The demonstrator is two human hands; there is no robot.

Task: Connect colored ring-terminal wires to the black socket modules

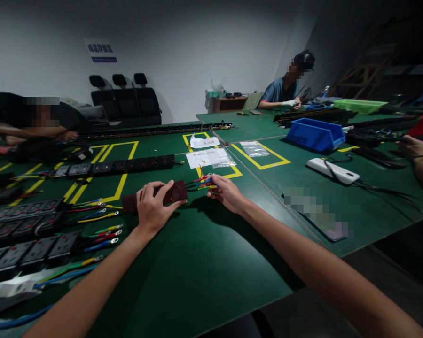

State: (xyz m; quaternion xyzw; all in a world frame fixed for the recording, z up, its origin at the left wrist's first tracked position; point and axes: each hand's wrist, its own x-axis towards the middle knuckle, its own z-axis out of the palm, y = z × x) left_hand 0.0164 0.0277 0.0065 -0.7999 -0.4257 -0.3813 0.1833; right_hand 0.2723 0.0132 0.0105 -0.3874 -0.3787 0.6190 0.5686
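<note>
A dark reddish-brown socket strip (177, 191) lies across the middle of the view, just above the green table. My left hand (154, 205) is wrapped over it, thumb and fingers on its sides. From its right end come several short wires (197, 183), red, blue, yellow and dark. My right hand (226, 193) pinches these wires near their metal lugs, its fingertips partly hiding them. At the left lie more black socket strips (60, 244) with coloured wires (104, 230) ending in ring lugs.
White paper labels (206, 157) and yellow tape outlines mark the green table (246, 263). On the right are a blue bin (315, 134), a white power strip (333, 171) and a flat device (315, 216). People are at the left, back right and right edge.
</note>
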